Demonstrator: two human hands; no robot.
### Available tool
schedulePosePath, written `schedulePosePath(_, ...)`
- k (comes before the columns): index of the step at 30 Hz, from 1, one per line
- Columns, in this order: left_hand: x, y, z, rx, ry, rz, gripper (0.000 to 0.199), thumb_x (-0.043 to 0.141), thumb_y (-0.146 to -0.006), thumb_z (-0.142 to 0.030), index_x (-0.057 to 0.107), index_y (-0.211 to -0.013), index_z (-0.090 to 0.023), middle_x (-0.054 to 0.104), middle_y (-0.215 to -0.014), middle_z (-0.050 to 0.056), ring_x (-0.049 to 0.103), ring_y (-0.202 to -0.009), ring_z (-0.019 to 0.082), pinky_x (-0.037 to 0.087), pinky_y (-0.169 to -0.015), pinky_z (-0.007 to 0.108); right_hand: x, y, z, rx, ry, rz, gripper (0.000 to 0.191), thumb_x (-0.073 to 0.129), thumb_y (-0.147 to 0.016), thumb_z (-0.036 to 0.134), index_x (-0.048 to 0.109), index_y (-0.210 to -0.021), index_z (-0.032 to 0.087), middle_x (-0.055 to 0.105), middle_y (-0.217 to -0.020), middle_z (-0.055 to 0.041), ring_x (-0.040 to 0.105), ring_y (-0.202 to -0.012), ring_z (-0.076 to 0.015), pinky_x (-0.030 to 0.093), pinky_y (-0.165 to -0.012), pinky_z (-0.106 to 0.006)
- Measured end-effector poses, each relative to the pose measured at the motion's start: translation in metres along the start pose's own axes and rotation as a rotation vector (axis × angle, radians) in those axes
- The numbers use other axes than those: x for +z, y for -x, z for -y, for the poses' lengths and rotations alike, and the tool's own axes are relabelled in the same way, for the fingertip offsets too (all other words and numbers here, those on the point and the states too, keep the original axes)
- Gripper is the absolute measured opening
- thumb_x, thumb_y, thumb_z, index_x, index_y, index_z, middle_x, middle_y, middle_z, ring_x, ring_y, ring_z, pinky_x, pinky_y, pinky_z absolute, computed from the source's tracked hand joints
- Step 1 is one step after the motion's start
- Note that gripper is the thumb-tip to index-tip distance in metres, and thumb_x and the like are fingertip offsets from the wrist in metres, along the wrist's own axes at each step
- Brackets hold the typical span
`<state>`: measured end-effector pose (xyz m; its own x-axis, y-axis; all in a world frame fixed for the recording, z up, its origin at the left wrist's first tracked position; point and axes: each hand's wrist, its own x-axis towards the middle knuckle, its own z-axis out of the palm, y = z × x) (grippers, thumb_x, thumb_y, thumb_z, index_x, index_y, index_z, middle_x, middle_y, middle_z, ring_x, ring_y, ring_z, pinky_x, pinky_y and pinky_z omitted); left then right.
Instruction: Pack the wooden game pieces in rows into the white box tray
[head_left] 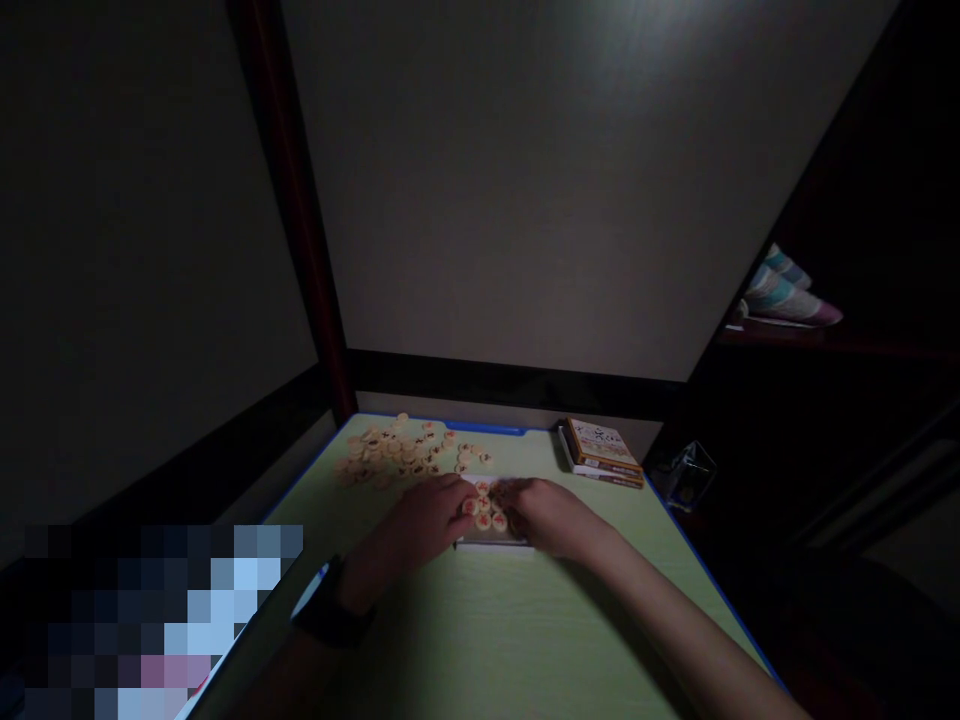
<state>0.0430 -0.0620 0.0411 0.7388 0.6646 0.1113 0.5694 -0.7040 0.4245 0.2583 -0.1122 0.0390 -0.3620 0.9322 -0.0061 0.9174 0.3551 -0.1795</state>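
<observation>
Left hand (pixel 424 522) and right hand (pixel 551 515) flank a shallow tray (pixel 491 547) of game pieces (pixel 484 521), seemingly to steady them; left fingers curve around one, whether pinching I can't tell; right fingers, blurred, likewise. Loose pieces (pixel 373 456) lie beyond the tray, leftward.

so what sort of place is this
Probably a room at home: a small table with round game pieces on it, and a dark reddish shelf off to the right.
</observation>
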Motion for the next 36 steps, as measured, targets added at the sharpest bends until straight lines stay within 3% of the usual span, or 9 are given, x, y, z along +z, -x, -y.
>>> schedulePosePath(6, -0.001, 0.000, -0.007, -0.089, -0.035, 0.083, 0.011, 0.055, -0.084, -0.018, 0.060, -0.094, -0.020, 0.069, -0.093, 0.004, 0.062, -0.085, 0.020, 0.041, -0.073, 0.029, 0.000, -0.002, 0.004, -0.031, -0.146, -0.068, 0.017, 0.057, -0.080, 0.006, 0.068, -0.089, 0.016, 0.073, -0.091, -0.0088, 0.065, -0.081, -0.0178, 0.042, -0.071, -0.024)
schedulePosePath(12, 0.009, -0.001, -0.006, -0.094, -0.020, 0.012, 0.012, 0.056, -0.085, -0.025, 0.056, -0.097, -0.022, 0.069, -0.095, 0.003, 0.062, -0.083, 0.018, 0.038, -0.069, 0.027, 0.019, -0.014, 0.019, 0.085, -0.719, -0.281, 0.007, 0.060, -0.087, 0.022, 0.060, -0.081, 0.019, 0.067, -0.072, 0.0003, 0.058, -0.064, -0.0122, 0.040, -0.060, -0.021)
schedulePosePath(15, 0.009, -0.001, -0.009, -0.084, 0.026, -0.002, 0.010, 0.057, -0.085, -0.028, 0.056, -0.093, -0.022, 0.069, -0.094, 0.003, 0.061, -0.082, 0.017, 0.038, -0.068, 0.026, 0.029, -0.021, 0.017, 0.154, -1.035, -0.228, 0.018, 0.071, -0.074, 0.021, 0.053, -0.073, 0.020, 0.062, -0.064, 0.0034, 0.055, -0.057, -0.0109, 0.041, -0.054, -0.021)
schedulePosePath(18, 0.002, 0.001, -0.009, -0.052, 0.064, -0.014, 0.015, 0.063, -0.081, -0.032, 0.058, -0.090, -0.022, 0.068, -0.092, 0.001, 0.060, -0.082, 0.017, 0.037, -0.068, 0.026, 0.036, -0.023, 0.011, 0.215, -1.193, -0.116, 0.024, 0.075, -0.066, 0.019, 0.051, -0.071, 0.020, 0.060, -0.060, 0.0050, 0.055, -0.053, -0.0112, 0.042, -0.049, -0.021)
schedulePosePath(22, -0.007, 0.002, 0.001, -0.143, 0.069, 0.130, 0.030, 0.078, -0.064, -0.039, 0.059, -0.075, -0.019, 0.066, -0.078, -0.003, 0.055, -0.070, 0.015, 0.032, -0.061, 0.026, 0.048, -0.023, 0.006, 0.198, -1.118, -0.067, 0.018, 0.072, -0.068, 0.017, 0.055, -0.068, 0.019, 0.060, -0.059, 0.0045, 0.054, -0.051, -0.0102, 0.040, -0.047, -0.020)
schedulePosePath(27, -0.002, -0.002, 0.017, -0.188, 0.099, 0.289, 0.032, 0.079, -0.061, -0.045, 0.060, -0.063, -0.019, 0.062, -0.064, -0.005, 0.053, -0.064, 0.013, 0.031, -0.059, 0.025, 0.055, -0.024, 0.009, 0.099, -0.821, -0.191, 0.015, 0.069, -0.068, 0.006, 0.060, -0.064, 0.017, 0.062, -0.064, 0.0031, 0.055, -0.059, -0.0101, 0.040, -0.054, -0.019)
schedulePosePath(36, 0.009, -0.004, 0.021, -0.140, 0.085, 0.282, 0.022, 0.073, -0.067, -0.039, 0.064, -0.065, -0.019, 0.065, -0.065, -0.004, 0.056, -0.064, 0.013, 0.032, -0.058, 0.024, 0.033, -0.015, 0.025, 0.136, -0.426, -0.175, 0.012, 0.066, -0.074, 0.007, 0.068, -0.070, 0.018, 0.070, -0.070, -0.0010, 0.062, -0.066, -0.0144, 0.039, -0.061, -0.022)
